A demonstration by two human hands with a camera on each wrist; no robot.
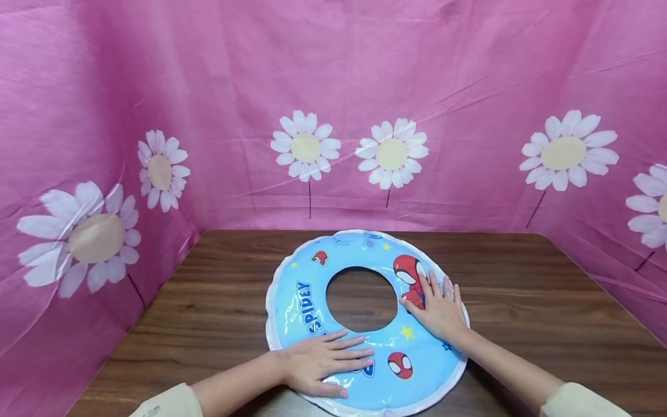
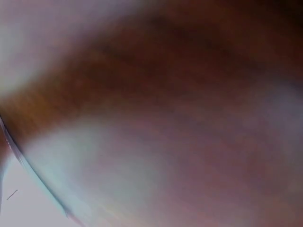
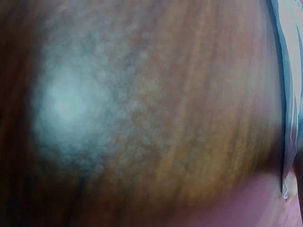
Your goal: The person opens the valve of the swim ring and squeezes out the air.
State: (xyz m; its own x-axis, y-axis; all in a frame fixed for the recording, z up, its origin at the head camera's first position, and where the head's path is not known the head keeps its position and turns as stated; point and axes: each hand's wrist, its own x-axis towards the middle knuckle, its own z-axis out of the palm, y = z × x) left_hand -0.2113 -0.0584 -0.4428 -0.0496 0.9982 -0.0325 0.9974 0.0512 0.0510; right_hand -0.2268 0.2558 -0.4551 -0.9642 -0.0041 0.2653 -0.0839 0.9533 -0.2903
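A light-blue swim ring (image 1: 297, 353) with a white scalloped edge lies flat on the wooden table. It is printed with red masked cartoon figures, yellow stars and the word SPIDEY. My left hand (image 1: 323, 362) rests on its near-left part, palm down with fingers straight. On the ring's right side lies my right hand (image 1: 439, 307), fingers spread over a red figure. Both palms are hidden. The left wrist view is too blurred to show the hand. A pale strip stands at the right edge of the right wrist view, and no fingers are plain there.
The brown wood-grain table (image 1: 531, 313) extends on both sides of the ring and shows through its centre hole. Pink cloth (image 1: 469, 58) printed with large white daisies hangs behind the table and along both sides.
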